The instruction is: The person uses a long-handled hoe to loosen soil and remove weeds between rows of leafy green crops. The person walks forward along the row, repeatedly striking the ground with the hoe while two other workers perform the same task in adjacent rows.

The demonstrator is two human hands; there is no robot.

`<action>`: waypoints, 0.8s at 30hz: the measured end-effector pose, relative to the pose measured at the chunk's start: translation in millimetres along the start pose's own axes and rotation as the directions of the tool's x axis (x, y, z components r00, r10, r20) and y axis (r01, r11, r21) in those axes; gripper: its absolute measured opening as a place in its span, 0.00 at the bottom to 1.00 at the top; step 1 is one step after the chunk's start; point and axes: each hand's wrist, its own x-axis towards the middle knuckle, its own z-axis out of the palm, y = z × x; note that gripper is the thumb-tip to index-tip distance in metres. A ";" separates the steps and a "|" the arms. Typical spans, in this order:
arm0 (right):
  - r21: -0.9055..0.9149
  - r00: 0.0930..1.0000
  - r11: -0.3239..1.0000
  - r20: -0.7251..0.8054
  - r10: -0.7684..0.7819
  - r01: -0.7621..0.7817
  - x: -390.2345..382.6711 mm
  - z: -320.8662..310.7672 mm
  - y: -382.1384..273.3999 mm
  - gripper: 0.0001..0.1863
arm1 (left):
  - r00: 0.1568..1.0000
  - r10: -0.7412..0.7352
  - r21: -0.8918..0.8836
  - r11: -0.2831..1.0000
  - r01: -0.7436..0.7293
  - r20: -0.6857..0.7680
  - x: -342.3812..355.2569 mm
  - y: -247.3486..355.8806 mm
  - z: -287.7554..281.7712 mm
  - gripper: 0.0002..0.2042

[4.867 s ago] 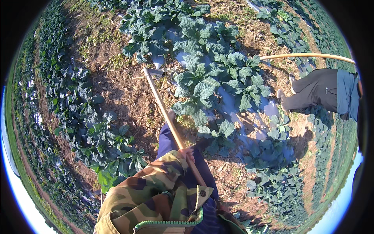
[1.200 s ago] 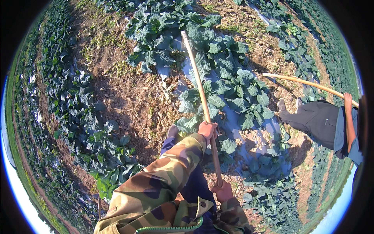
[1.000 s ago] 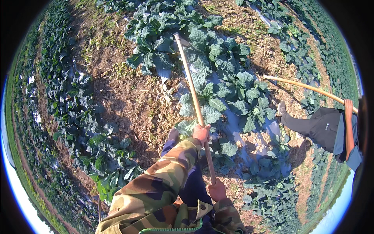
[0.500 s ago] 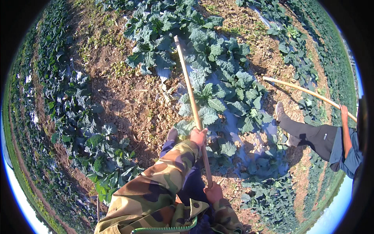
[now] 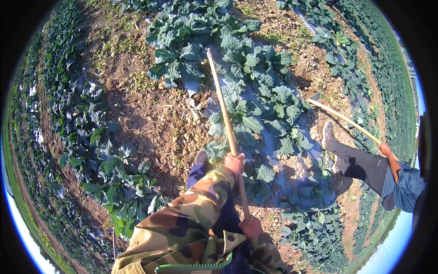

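A long wooden tool handle (image 5: 224,107) slants forward from my body, its far end among crinkled blue-green leaves. Any head on that end is hidden, so I cannot tell the kind of tool. My left hand (image 5: 234,163) is closed round the middle of the handle. Lower down, my right hand (image 5: 251,227) grips its near end. The shaft passes over kale-like plants (image 5: 244,116) growing along a strip of pale plastic sheet (image 5: 270,148).
At the right a co-worker (image 5: 383,176) stands with a foot on bare soil, holding a wooden-handled hoe (image 5: 346,119). Dry, weedy soil (image 5: 150,114) lies left of my row. Another leafy row (image 5: 102,150) runs farther left. My shoe (image 5: 200,157) stands beside the plants.
The far end of my handle has come slightly nearer and lower; both hands keep their grip. The co-worker's hoe blade now shows above the soil, and their gripping hand has moved left.
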 end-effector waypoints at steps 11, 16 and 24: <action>-0.058 0.999 0.997 -0.008 -0.043 0.043 -13.6 -20.1 -17.4 0.16 | 0.999 0.021 0.023 0.999 -0.022 0.032 11.5 9.1 1.6 0.14; -0.197 1.000 0.980 -0.024 0.016 -0.020 -11.8 -17.4 9.1 0.19 | 0.996 -0.078 0.074 0.994 0.080 -0.036 -1.4 -13.3 9.2 0.16; -0.012 0.998 0.999 0.037 -0.040 0.041 -19.6 -22.1 1.9 0.15 | 0.998 -0.055 0.075 0.996 0.054 0.023 -1.6 2.9 9.6 0.14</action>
